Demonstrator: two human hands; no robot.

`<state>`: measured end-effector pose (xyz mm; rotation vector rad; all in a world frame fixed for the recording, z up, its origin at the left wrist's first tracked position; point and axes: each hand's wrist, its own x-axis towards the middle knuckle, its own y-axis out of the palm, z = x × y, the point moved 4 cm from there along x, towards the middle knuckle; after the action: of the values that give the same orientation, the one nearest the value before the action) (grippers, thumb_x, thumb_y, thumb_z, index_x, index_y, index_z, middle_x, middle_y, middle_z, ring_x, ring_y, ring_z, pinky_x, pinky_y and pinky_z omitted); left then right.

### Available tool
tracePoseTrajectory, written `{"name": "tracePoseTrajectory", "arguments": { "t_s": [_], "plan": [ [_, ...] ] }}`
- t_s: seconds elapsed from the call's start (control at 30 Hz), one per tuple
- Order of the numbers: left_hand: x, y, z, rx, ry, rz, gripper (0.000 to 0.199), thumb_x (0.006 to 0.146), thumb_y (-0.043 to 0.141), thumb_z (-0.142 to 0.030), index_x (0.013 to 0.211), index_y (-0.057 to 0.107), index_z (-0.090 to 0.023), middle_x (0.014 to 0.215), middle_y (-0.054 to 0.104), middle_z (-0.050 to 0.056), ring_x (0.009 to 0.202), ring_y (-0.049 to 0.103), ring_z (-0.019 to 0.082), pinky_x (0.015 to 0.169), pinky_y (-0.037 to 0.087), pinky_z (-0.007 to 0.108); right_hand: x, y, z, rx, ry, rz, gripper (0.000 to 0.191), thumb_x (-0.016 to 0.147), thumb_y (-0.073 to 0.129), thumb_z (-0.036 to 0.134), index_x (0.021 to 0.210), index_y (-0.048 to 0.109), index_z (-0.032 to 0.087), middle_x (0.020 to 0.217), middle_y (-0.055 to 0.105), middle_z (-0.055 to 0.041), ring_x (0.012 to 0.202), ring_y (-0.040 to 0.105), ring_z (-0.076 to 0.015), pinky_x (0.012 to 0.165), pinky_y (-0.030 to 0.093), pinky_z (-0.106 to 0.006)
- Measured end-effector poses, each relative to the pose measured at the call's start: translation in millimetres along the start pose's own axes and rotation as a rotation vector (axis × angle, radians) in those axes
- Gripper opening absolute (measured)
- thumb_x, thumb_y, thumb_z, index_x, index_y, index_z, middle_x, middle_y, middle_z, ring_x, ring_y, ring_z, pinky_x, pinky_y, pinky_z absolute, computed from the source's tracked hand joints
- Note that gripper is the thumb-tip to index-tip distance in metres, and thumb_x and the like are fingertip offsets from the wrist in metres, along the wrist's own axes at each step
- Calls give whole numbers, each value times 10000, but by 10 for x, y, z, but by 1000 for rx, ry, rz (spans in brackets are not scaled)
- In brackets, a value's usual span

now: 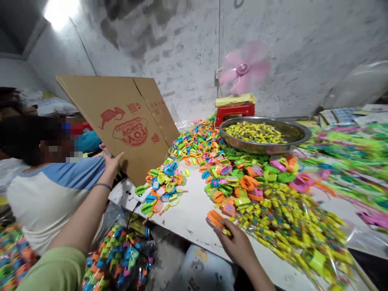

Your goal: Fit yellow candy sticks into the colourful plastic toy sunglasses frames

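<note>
Head view: the left hand (112, 161) presses flat, fingers spread, against the tilted cardboard sheet (121, 121) at the table (188, 214) edge. The right hand (235, 242) rests on the table, fingers curled around small yellow candies (226, 231), just beside an orange toy (215, 218). A metal bowl (263, 135) sits behind the toy pile (230, 169).

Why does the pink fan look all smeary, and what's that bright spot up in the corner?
Head view: the fan is spinning, so its blades smear into a pink blur; a lamp glares white at top left; the edges bend and stretch, as at the green packets on the right.
</note>
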<state>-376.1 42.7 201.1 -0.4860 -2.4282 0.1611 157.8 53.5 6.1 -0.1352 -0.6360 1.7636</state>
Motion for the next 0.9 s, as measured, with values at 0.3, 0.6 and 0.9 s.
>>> {"name": "tracePoseTrajectory", "arguments": {
  "t_s": [0.3,0.6,0.9],
  "plan": [
    [-111,274,195,-58,36,105,580,750,621,-258,1292,448,-146,1304,586,156,1160,596,259,1026,465,425,9,29,-37,9,7,-15,401,809,551,619,821,665,235,714,659,-39,602,594,-230,488,447,-289],
    [-287,434,116,64,149,110,626,767,635,-266,1348,418,-182,1308,579,148,1201,569,286,1059,427,448,5,43,-73,47,25,5,397,830,546,603,816,635,216,667,621,-20,586,559,-210,507,429,-280],
    [-192,368,158,127,112,92,611,780,611,-272,1344,402,-165,1330,561,163,1193,575,282,1047,441,428,18,81,-164,89,72,64,379,844,549,576,815,601,202,656,576,5,591,498,-171,525,362,-243]
  ]
}}
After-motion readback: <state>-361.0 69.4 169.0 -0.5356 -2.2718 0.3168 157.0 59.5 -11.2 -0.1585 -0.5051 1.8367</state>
